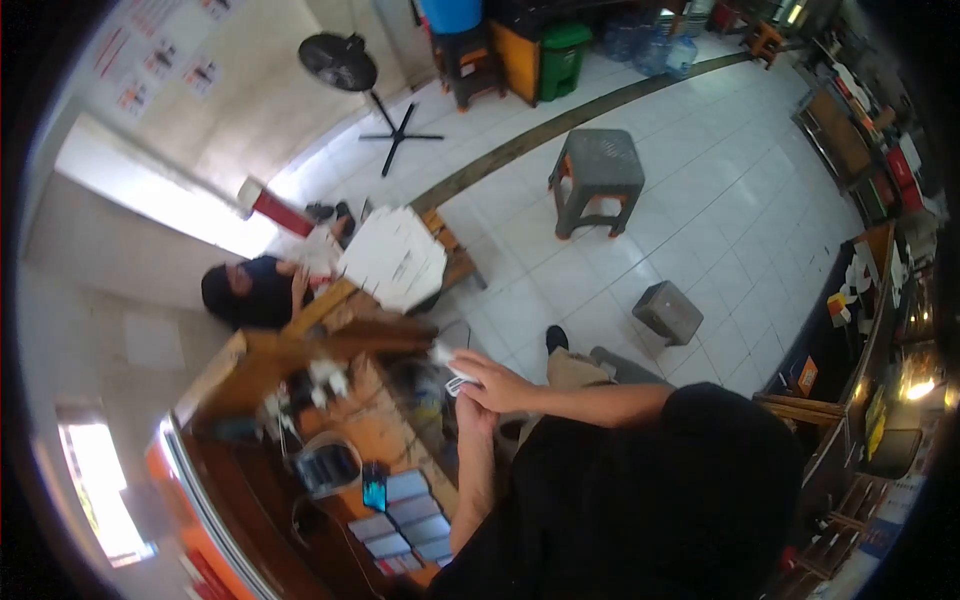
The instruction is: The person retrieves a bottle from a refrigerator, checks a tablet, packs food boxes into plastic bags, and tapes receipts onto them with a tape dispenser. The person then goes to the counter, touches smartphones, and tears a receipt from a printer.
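My right hand (498,384) is closed on a small white object (458,385) with a dark-edged loop shape; its exact kind does not show. Just below, my left hand (474,408) is closed against the same object, its fingers mostly hidden. A blurred white end of something (441,352) sticks out past my right fingers. Both hands are together over the near edge of a wooden desk (385,420). On that desk lie a phone (374,488) with a lit screen and several flat pale packets (408,515). A dark device (326,466) with a cable stands behind them.
At the left a person in black (250,290) sits by a stack of white sheets (396,258) on a low wooden table (455,245). A standing fan (340,62), a grey stool (600,165), a grey box-like item (668,312) and a green bin (563,62) stand on the tiled floor.
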{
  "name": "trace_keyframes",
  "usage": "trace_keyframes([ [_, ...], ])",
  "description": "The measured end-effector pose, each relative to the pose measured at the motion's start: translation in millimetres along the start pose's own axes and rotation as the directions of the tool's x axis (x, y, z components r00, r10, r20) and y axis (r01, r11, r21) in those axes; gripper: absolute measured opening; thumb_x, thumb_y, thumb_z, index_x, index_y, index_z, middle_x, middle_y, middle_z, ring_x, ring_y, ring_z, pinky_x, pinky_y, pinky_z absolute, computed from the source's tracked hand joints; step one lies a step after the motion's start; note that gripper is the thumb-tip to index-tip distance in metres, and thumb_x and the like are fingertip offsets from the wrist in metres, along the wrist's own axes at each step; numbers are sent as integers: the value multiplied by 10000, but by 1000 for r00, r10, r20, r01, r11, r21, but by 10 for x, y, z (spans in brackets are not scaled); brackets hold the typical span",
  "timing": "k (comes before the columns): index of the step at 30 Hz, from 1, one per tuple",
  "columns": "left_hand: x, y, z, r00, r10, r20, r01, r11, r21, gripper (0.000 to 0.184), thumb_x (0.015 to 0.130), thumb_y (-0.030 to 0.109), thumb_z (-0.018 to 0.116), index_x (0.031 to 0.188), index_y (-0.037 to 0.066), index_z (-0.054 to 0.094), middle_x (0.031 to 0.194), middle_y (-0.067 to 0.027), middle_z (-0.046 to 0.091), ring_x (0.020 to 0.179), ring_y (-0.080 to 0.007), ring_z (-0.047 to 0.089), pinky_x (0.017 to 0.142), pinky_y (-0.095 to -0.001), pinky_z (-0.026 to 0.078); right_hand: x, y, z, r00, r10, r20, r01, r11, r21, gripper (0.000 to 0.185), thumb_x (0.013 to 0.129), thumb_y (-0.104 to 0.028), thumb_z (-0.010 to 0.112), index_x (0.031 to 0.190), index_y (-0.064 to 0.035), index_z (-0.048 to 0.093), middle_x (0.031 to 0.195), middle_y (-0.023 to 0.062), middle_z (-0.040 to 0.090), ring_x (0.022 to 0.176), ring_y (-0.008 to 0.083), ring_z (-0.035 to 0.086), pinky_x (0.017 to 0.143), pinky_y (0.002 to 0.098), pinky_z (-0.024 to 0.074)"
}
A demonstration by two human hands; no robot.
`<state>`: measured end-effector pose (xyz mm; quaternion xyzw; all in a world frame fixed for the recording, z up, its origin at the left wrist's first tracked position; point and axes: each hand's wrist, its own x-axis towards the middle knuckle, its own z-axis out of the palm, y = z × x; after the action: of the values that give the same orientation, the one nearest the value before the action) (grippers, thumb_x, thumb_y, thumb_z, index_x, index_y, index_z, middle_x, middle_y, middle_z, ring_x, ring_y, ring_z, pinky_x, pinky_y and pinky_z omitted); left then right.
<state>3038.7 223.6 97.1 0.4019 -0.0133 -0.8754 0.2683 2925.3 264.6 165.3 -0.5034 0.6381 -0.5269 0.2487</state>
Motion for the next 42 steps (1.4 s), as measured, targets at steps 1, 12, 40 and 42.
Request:
trace_keyframes([
  [1,167,-80,241,1000,-18,4,17,995,94,255,987,85,423,1198,34,555,1163,-103,628,1045,-229,649,868,-367,582,92,183,-177,1000,27,16,-28,999,38,222,918,-165,618,1074,-16,675,1130,172,645,1057,346,604,968,421,479],
  [12,1679,-574,2442,978,-163,128,147,981,127,437,1080,416,333,1299,108,552,1346,-86,575,1261,-275,543,1118,-447,399,1583,1462,-2119,988,-119,99,140,958,-248,202,919,-256,642,843,-70,645,782,105,628,803,320,615,735,436,433],
  [40,7984,-104,8604,779,-627,14,44,78,996,405,1022,365,523,1243,32,587,1159,-123,677,1173,-234,624,1008,-376,474,7095,4920,-6431,719,379,-583,-546,827,-135,278,1005,-273,559,944,-2,552,780,264,614,794,490,604,679,532,462],
  [42,9157,438,8037,762,-563,321,-180,293,939,430,1004,318,570,1314,21,545,1201,-149,665,1167,-269,639,971,-359,507,7473,5234,-6729,701,411,-583,-548,834,-71,344,1019,-313,515,934,10,595,834,281,630,825,495,603,714,534,471],
])
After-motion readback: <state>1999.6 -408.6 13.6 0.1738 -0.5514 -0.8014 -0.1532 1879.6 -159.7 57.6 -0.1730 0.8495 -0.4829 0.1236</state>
